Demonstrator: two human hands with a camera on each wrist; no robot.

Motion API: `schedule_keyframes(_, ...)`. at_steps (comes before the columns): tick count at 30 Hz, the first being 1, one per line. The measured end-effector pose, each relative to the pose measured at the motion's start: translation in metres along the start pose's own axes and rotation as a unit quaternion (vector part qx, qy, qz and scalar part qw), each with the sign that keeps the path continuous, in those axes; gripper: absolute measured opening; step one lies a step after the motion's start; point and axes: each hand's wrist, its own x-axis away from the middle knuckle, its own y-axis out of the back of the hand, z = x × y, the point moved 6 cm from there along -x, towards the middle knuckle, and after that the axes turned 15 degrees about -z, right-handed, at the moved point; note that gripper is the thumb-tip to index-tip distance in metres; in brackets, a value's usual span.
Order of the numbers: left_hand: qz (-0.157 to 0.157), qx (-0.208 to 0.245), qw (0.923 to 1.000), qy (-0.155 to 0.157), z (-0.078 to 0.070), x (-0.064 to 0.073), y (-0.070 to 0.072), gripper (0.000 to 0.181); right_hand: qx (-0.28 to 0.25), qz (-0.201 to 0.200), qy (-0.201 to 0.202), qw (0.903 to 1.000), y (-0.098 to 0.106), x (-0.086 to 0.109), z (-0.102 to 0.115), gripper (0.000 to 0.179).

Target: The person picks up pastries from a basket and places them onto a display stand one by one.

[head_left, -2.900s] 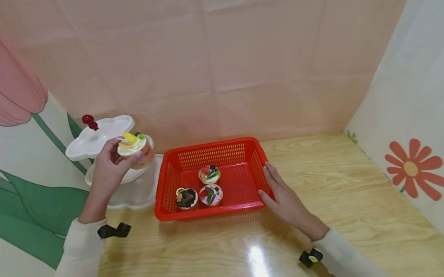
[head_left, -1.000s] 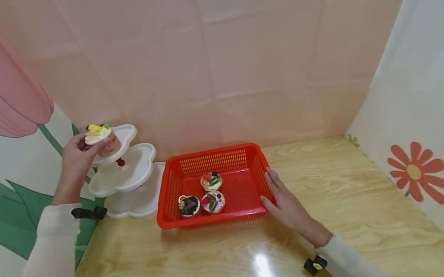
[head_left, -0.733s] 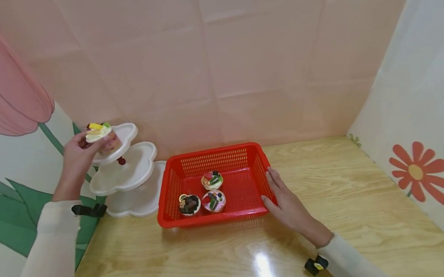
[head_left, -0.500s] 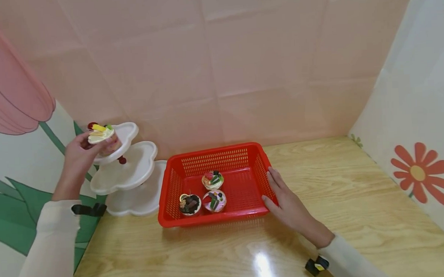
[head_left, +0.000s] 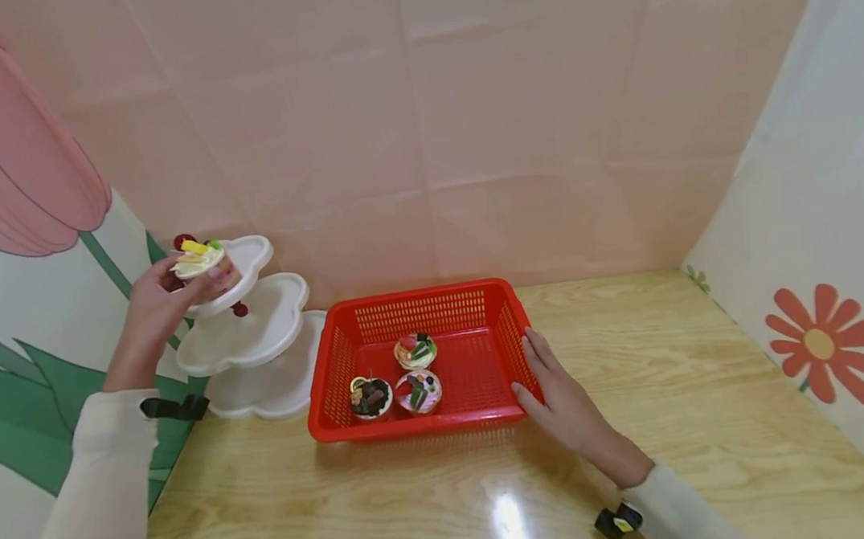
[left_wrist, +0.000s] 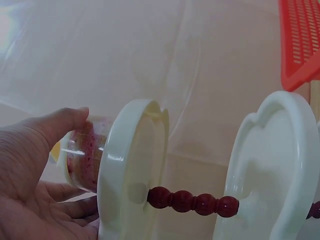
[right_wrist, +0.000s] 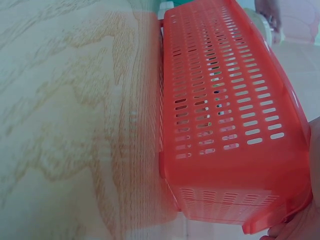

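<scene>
My left hand (head_left: 154,302) grips a clear dessert cup (head_left: 224,280) topped with cream and yellow fruit, thumb on one side and fingers on the other. The cup's base is right at the top tier of a white three-tier stand (head_left: 246,257); in the left wrist view, pink cake layers show through the cup (left_wrist: 85,157). My right hand (head_left: 564,400) rests on the right rim of a red basket (head_left: 417,428), fingers straight along it. Inside that basket, towards the left, sit a chocolate-topped cup (head_left: 371,398), a pink-cream cup (head_left: 419,392) and a fruit-topped cup (head_left: 415,351).
The stand's middle tier (head_left: 246,334) and bottom tier (head_left: 264,393) fan out left of the basket. Dark red beads (left_wrist: 192,201) form the post between tiers. A wooden table (head_left: 668,372) lies beneath, with a pink backdrop (head_left: 513,137) behind it.
Since the oldest frame, my left hand has carried the dessert cup left, to the stand's top tier. Over the last second it has barely shifted. My right hand has stayed on the basket rim.
</scene>
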Motion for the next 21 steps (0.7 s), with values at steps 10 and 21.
schedule_keyframes(10,-0.011,0.008,0.9998,0.013,0.005,0.009,0.012,0.099,0.002,-0.004,0.008,1.0000,-0.002,0.000,0.000,0.079)
schedule_keyframes(21,-0.021,0.021,0.9995,-0.001,0.001,0.028,0.023,0.101,-0.004,0.005,0.001,1.0000,0.001,-0.002,-0.001,0.081)
